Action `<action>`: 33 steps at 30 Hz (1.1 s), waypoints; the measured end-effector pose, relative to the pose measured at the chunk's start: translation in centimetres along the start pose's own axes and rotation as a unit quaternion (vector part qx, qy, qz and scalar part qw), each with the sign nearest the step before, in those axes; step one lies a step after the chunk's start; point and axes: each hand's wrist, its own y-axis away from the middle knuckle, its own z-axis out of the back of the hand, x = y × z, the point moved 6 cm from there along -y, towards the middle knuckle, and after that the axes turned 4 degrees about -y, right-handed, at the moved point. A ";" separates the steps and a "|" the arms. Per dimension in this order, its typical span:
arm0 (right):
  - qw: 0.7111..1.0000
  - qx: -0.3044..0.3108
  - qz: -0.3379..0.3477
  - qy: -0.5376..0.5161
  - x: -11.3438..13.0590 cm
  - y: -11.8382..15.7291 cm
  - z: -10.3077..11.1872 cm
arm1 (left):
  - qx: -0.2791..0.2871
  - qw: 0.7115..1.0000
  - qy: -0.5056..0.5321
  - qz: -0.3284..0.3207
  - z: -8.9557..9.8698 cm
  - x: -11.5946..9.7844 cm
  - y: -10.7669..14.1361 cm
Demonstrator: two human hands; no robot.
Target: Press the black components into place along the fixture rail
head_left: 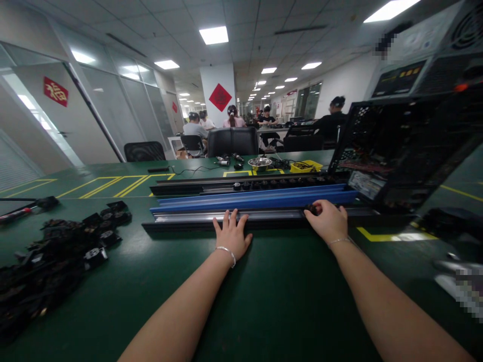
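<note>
A long black rail (188, 226) with a shiny inner channel lies crosswise on the green table. My left hand (232, 236) rests on its front edge with fingers spread, holding nothing. Toward the rail's right part, my right hand (327, 219) pinches a small black part (311, 208) at the channel; its exact shape is hidden by the fingers. Directly behind lies a blue rail (241, 197), and behind that another black rail (181, 189) with several small black parts in its right half.
A pile of black parts (64, 251) covers the left side. An open computer case (400, 146) stands at the right. Farther back are a metal bowl (259, 162), a yellow tray (315, 165) and cables. Several people sit in the background.
</note>
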 end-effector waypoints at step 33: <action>0.990 0.120 0.008 0.070 0.5 0.0 -1.9 | 0.008 1.000 0.005 0.012 0.3 -0.2 0.0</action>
